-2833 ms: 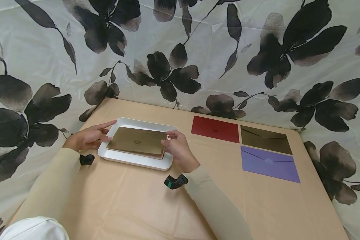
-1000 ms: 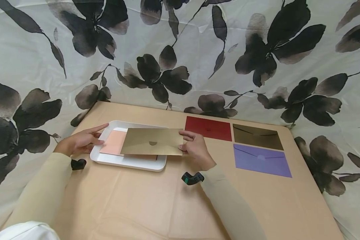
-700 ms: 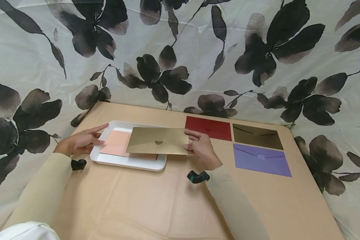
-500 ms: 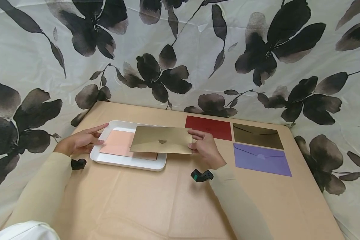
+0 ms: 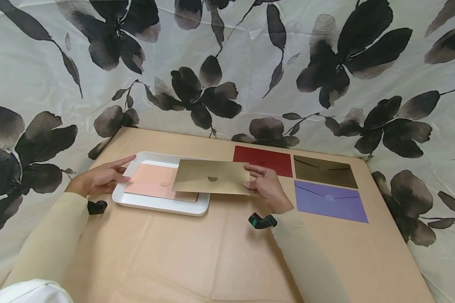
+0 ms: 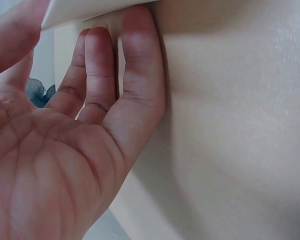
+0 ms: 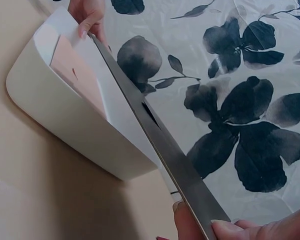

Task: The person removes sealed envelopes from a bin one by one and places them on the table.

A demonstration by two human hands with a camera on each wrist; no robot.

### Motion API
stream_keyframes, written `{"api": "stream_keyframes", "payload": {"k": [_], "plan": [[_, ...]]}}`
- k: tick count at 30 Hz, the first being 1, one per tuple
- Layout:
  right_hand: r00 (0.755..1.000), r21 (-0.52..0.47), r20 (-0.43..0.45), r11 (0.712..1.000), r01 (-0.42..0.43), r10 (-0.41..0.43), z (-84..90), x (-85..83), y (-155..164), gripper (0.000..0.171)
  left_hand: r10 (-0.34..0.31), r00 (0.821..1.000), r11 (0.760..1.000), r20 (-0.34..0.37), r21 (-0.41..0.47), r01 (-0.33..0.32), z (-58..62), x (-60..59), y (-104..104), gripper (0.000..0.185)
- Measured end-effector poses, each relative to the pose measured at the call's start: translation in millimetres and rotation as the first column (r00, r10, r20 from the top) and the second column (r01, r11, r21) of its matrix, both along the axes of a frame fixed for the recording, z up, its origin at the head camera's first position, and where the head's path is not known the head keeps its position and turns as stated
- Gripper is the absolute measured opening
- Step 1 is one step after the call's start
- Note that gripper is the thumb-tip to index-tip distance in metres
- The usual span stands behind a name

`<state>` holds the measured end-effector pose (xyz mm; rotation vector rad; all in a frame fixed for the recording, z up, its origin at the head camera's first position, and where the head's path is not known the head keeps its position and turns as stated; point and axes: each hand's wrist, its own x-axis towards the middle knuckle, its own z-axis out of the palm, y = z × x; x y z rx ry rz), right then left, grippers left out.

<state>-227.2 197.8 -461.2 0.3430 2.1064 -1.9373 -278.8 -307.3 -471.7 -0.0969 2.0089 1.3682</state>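
Note:
My right hand (image 5: 271, 191) pinches a gold envelope (image 5: 201, 176) by its right short edge, thumb in front and fingers behind. The envelope is raised, overlapping the right part of a white tray (image 5: 163, 206) in the head view; the right wrist view has it tilted above the tray's rim. A pale pink envelope (image 5: 145, 179) lies flat in the tray, partly covered from the head camera by the gold one. At the tray's left end, my left hand (image 5: 103, 177) holds the rim. The left wrist view shows its fingers (image 6: 140, 65) reaching under the tray's edge (image 6: 85, 12).
Toward the right of the table (image 5: 182, 256) lie a red envelope (image 5: 263, 156), a dark gold envelope (image 5: 326, 171) and a purple envelope (image 5: 330, 202). The gold envelope's top right corner overlaps the red one in view. A floral sheet (image 5: 258, 84) hangs behind the table.
The gold envelope, once lying on the pink one in the tray, has been lifted and drawn rightward by my right hand. More of the pink envelope shows. The left hand keeps its hold.

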Motion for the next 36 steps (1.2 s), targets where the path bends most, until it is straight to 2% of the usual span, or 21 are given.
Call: {"api": "stream_keyframes", "payload": {"k": [13, 36], "plan": [[1.0, -0.019, -0.006, 1.0, -0.02, 0.02, 1.8, 0.5, 17, 0.059, -0.005, 1.0, 1.0, 0.003, 0.025, 0.005, 0.4, -0.5, 1, 0.098], [1.0, -0.03, 0.023, 1.0, 0.009, -0.008, -3.9, -0.4, 45, 0.061, -0.006, 1.0, 1.0, 0.008, -0.018, 0.006, -0.5, -1.0, 2, 0.097]]}}
